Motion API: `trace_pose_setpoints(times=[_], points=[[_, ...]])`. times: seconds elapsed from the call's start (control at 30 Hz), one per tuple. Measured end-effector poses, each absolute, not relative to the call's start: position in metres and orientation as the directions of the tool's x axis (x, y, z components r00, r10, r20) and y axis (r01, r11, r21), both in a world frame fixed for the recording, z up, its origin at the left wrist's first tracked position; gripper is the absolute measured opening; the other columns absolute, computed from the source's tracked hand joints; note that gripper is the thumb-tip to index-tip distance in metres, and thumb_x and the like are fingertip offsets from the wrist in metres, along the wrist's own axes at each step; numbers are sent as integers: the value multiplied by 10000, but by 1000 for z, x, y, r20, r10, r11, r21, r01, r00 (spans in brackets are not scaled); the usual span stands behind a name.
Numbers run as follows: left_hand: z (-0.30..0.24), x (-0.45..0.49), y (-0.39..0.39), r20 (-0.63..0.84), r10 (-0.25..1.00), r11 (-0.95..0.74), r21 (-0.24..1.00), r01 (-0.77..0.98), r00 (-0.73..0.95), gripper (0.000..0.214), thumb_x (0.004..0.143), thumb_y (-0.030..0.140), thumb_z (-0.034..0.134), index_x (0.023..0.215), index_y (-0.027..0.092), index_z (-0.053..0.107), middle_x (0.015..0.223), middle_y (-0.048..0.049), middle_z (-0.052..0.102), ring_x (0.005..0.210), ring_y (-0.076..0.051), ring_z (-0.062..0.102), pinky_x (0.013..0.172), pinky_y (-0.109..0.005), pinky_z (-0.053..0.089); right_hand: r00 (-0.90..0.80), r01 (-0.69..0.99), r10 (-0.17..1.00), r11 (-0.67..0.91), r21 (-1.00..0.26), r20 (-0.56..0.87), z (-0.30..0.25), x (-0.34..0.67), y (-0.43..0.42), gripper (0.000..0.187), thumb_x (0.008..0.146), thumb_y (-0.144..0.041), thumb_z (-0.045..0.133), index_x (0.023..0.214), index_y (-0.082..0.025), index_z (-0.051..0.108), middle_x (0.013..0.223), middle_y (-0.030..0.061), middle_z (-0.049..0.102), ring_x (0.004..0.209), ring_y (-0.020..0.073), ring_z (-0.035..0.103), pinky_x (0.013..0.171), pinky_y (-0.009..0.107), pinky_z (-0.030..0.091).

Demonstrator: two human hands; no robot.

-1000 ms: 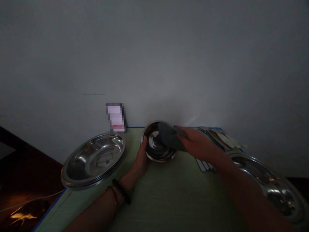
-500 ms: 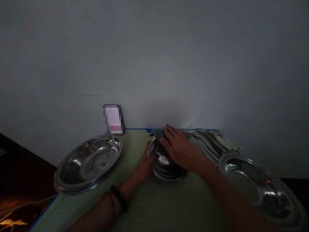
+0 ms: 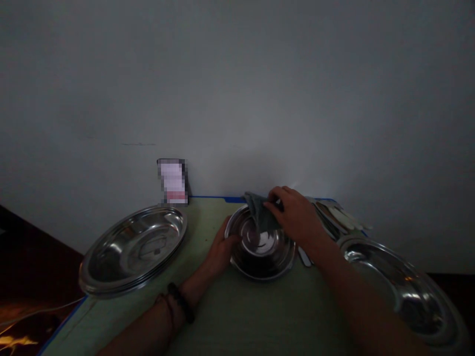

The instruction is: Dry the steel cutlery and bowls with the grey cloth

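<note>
A shiny steel bowl (image 3: 260,262) stands on the table in front of me. My left hand (image 3: 222,249) grips its left rim, thumb over the edge and fingers behind the outer wall. Over the bowl's far right side, my right hand (image 3: 293,210) pinches a grey-green cloth (image 3: 262,213) that hangs into the bowl. The ends of some of the right fingers are hidden behind the hand.
Stacked oval steel trays (image 3: 129,252) lie at the left. Another steel tray (image 3: 404,291) is at the right, partly behind my forearm. Behind it lies cutlery (image 3: 337,217). A phone (image 3: 173,180) leans on the wall (image 3: 237,99). The table (image 3: 237,321) is pale green.
My right hand has lifted from flat over the bowl and moved right, now pinching the cloth up. More of the bowl's inside shows. My left hand keeps hold of the rim.
</note>
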State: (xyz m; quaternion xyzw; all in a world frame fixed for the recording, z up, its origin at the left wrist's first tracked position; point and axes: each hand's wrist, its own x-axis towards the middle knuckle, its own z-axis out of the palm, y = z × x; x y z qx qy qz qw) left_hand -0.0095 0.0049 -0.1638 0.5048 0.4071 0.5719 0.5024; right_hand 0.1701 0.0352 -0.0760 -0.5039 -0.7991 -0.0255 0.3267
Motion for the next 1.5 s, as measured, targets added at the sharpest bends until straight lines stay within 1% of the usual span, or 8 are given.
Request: trace_pose_setpoints(times=[0.13, 0.6, 0.8, 0.93, 1.13, 1.27, 1.37, 1.5], points=[[-160, -7, 3, 204, 979, -204, 973, -112, -8, 476, 657, 119, 519, 1126, 202, 529, 1123, -26, 630, 1061, -240, 553, 931, -348, 390, -171, 874, 801, 392, -287, 574, -80, 171, 37, 125, 855, -288, 507, 781, -195, 547, 787, 56, 625, 752, 208, 573, 659, 331, 422], [-158, -2, -3, 269, 962, -268, 963, -42, 43, 530, 740, 147, 504, 1256, 209, 404, 1289, -46, 521, 1214, -232, 439, 1036, -360, 293, -138, 727, 761, 513, -456, 634, -83, 154, 28, 106, 854, -202, 481, 888, -179, 579, 846, 61, 659, 789, 197, 616, 734, 338, 460], [-159, 0, -7, 325, 942, -323, 946, -33, 86, 534, 725, 150, 521, 1251, 193, 438, 1304, -65, 515, 1208, -251, 446, 1033, -371, 314, -455, 674, 647, 699, -238, 612, -89, 150, 25, 300, 820, -177, 508, 1115, -213, 555, 1152, 96, 555, 1060, 252, 495, 915, 439, 390], [-158, 0, -9, 349, 935, -350, 937, 10, 56, 516, 714, 151, 537, 1225, 200, 485, 1221, -56, 577, 1142, -266, 496, 994, -387, 360, -557, 667, 650, 721, -188, 518, -87, 158, 30, 303, 787, -109, 522, 1060, -231, 569, 1040, 73, 586, 973, 242, 518, 858, 426, 413], [-149, -3, -9, 366, 929, -363, 930, 64, -55, 440, 690, 144, 545, 1126, 204, 559, 1058, -24, 638, 1014, -241, 554, 919, -349, 411, -352, 674, 712, 643, -363, 608, -98, 163, 41, 64, 799, -168, 546, 858, -191, 538, 915, 60, 539, 849, 203, 530, 778, 345, 443], [-150, -10, -3, 328, 893, -337, 941, 28, -307, 430, 689, 162, 557, 1111, 239, 549, 1032, 0, 637, 1006, -231, 563, 908, -340, 421, -50, 631, 763, 524, -572, 644, -114, 152, 43, 110, 813, -287, 531, 829, -185, 495, 888, 64, 521, 816, 199, 517, 750, 351, 433], [-155, -17, 2, 302, 835, -335, 942, 12, -460, 403, 707, 187, 568, 1104, 250, 551, 1114, -12, 610, 1094, -239, 533, 960, -346, 392, 164, 486, 840, 387, -783, 517, -131, 137, 42, 203, 815, -393, 498, 830, -194, 463, 845, 59, 537, 802, 206, 520, 746, 369, 430], [-162, -22, 7, 297, 842, -318, 948, 30, -451, 305, 715, 253, 613, 1018, 235, 592, 1175, -34, 589, 1203, -247, 467, 991, -345, 379, 251, 159, 948, 157, -975, 194, -160, 115, 37, 274, 794, -454, 489, 887, -200, 440, 847, 64, 580, 774, 202, 566, 694, 346, 460]])
